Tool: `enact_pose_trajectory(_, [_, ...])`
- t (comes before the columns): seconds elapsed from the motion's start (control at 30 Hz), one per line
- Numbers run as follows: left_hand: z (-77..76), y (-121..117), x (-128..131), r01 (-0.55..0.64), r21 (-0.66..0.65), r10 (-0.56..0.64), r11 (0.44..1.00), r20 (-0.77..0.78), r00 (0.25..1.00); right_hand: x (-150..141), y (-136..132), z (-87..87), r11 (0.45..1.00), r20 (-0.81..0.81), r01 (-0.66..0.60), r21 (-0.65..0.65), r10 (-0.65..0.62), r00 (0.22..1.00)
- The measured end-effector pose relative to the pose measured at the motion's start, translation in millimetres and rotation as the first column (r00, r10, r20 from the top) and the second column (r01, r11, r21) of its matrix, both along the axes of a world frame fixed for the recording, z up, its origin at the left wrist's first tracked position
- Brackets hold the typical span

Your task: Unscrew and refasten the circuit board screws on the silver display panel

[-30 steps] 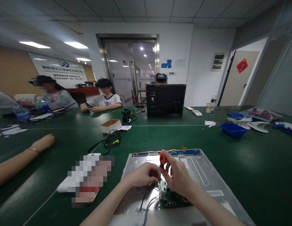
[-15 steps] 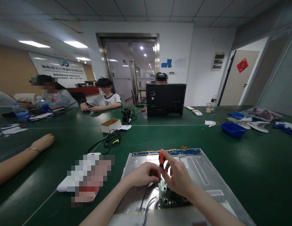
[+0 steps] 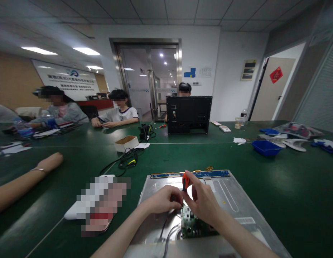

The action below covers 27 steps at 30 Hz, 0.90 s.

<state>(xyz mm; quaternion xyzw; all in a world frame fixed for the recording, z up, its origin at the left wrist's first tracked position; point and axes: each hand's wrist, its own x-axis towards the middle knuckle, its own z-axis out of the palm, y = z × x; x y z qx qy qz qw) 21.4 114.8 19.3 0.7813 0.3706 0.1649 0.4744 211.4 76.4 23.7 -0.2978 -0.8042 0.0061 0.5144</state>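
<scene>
My right hand [image 3: 205, 200] grips an orange and black screwdriver [image 3: 186, 182], its index fingertip resting on top of the handle. The screwdriver stands nearly upright, its shaft pointing down at the upper left corner of a green circuit board [image 3: 194, 224]. My left hand [image 3: 168, 198] is closed, thumb and finger pinched close to the shaft; what sits between them is hidden. Beneath both hands lies a flat silver metal display panel [image 3: 149, 229] with a blue circuit strip [image 3: 217, 173] along its far edge. Dark cables [image 3: 166, 234] run beside the green board.
A blurred-out white and pink item [image 3: 102, 204] lies left of the panel, near another person's forearm [image 3: 27, 182]. Beyond are black cables [image 3: 126, 159], a small box [image 3: 126, 144], a black monitor frame [image 3: 189, 114] and a blue tray [image 3: 266, 147]. Several people sit around the table.
The screwdriver handle has tilted slightly to the right, and my right hand has shifted a little with it. My left hand keeps its place.
</scene>
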Motion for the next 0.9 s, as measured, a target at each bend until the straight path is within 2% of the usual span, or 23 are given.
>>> enact_pose_trajectory(0.27, [3.6, -1.2, 0.8, -0.003, 0.023, 0.003, 1.0, -0.017, 1.0, 0.4, 0.2, 0.3, 1.0, 0.026, -0.001, 0.023, 0.0, 1.0])
enact_pose_trajectory(0.57, [-2.4, 1.5, -2.2, 0.005, 0.045, -0.003, 0.999, -0.042, 0.999, 0.9, -3.4, -0.2, 0.997, 0.059, -0.005, -0.081, 0.01, 0.998])
enact_pose_trajectory(0.9, [4.0, -1.8, 0.3, -0.009, 0.038, 0.012, 0.999, -0.062, 0.998, 1.2, 0.8, -2.2, 0.999, 0.027, 0.043, -0.03, -0.042, 0.999])
